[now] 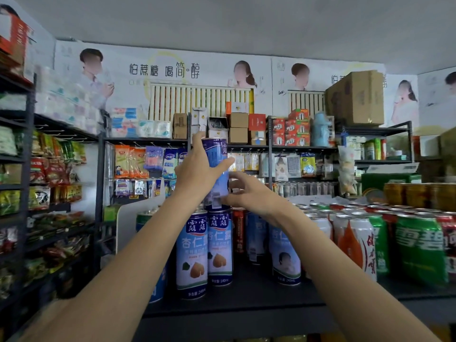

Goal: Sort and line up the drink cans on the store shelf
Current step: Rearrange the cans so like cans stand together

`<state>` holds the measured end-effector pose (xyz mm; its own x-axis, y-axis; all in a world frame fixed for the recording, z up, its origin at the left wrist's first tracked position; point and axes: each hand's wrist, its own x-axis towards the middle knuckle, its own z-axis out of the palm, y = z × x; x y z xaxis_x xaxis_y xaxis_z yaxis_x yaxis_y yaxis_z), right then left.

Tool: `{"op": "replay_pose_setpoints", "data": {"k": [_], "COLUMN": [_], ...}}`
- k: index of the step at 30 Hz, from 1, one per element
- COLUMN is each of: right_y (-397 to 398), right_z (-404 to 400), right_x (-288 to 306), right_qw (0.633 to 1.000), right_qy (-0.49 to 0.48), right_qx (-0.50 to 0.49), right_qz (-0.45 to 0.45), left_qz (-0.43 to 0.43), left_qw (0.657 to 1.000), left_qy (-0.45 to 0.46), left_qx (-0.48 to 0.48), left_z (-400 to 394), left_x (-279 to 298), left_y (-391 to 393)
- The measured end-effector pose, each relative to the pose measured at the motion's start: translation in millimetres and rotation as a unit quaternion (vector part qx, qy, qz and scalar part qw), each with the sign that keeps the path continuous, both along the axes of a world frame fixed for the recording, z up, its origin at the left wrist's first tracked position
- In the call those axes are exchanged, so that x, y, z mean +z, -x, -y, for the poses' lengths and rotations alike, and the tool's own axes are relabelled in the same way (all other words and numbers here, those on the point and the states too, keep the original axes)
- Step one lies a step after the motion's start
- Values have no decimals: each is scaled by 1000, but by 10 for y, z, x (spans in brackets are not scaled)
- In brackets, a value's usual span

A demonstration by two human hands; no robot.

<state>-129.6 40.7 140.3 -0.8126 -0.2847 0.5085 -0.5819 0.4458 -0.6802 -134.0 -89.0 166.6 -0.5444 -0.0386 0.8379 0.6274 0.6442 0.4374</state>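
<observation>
A person's left hand (197, 169) wraps thumb and fingers round the upper body of a blue-and-white almond drink can (217, 174), held upright, while the right hand (249, 193), fingers loosely spread, touches its lower right side. The can sits just above two matching cans (204, 253) standing on the dark shelf (246, 299). Green soda cans (419, 245) crowd the shelf to that can's right.

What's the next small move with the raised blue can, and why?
Probably lower the blue can straight down and let go. The left hand grips it, the right hand steadies its base, and it hangs right above the front blue cans, seemingly about to be stacked on them.
</observation>
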Motion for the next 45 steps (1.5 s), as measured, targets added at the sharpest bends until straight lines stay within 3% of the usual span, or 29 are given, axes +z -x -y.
{"op": "replay_pose_setpoints", "data": {"k": [6,8,11,15,20,30,34,39,45], "right_y": [-76,-143,-255,-285,-291,-277,-259,-179,-120], "right_z": [-70,-213,-467,-620,-680,-306,-204,-393,-621], "right_x": [12,67,95,-77,-209,-233,-213,-154,-185], "right_qw": [1000,990,930,865,908,957,951,905,866], "right_qy": [-18,-88,-254,-394,-309,-203,-232,-319,-352], "right_qx": [-7,-75,-230,-303,-268,-181,-177,-256,-330], "right_qz": [-19,-84,-136,-63,-92,-101,-106,-117,-130], "left_qz": [64,47,33,26,11,33,28,29,31], "left_qw": [993,992,994,995,997,998,998,998,997], "left_qy": [82,93,87,81,63,43,33,40,47], "left_qx": [63,68,56,57,34,41,47,42,44], "left_z": [47,35,10,-10,-38,-30,-18,-4,3], "left_x": [-239,-294,-307,-311,-331,-317,-326,-323,-310], "left_y": [-43,-65,-74,-85,-100,-129,-131,-126,-83]}}
